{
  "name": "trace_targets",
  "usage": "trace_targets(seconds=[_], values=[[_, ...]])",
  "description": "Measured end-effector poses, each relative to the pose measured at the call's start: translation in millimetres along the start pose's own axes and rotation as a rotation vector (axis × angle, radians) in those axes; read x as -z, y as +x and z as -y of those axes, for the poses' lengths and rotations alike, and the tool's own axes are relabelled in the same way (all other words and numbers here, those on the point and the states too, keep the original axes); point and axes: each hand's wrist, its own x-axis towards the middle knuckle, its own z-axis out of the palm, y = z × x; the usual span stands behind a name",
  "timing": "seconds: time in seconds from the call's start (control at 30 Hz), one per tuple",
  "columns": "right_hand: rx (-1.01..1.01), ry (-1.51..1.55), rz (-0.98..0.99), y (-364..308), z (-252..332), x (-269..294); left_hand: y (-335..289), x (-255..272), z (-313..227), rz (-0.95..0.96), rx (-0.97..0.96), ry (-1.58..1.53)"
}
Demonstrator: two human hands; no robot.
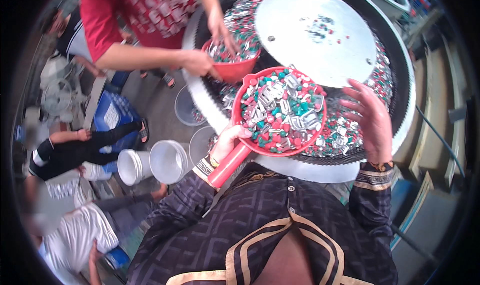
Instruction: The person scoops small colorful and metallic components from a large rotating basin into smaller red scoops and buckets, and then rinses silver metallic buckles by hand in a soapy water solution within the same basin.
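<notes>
1. Left hand [230, 142]: wrapped around the neck of the red scoop [232, 163], thumb near the rim, finger ends hidden.
2. Scoop over the near part of the round tub [408, 92], heaped with small pieces [280, 110]: probably front-heavy, stiff by the look, liable to spill. Best held at the neck, with support under the far side.
3. Tight at upper left, near a co-worker's [135, 15] red bowl [235, 72]; contact impossible to tell.
4. Just beyond, edge of a flat white disc [315, 55].
5. Right hand [372, 117]: open, fingers spread, nothing visibly held; open air between hand and scoop.
6. Farthest right: toothed tub edge.
</notes>
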Motion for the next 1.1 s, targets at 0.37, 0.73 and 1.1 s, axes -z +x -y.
trace_targets(seconds=[0.37,0.73,1.1], values=[[-0.225,0.017,0.017,30.2,-69.7,118.1,-68.6,16.1,52.9,-0.336,-0.404,-0.348],[-0.068,-0.151,0.206,27.4,-73.5,53.0,-103.3,147.8,101.4,-1.162,-0.590,0.446],[-0.013,-0.439,1.018,-66.7,-117.6,-82.1,-43.9,271.6,168.6,-1.417,0.060,1.599]])
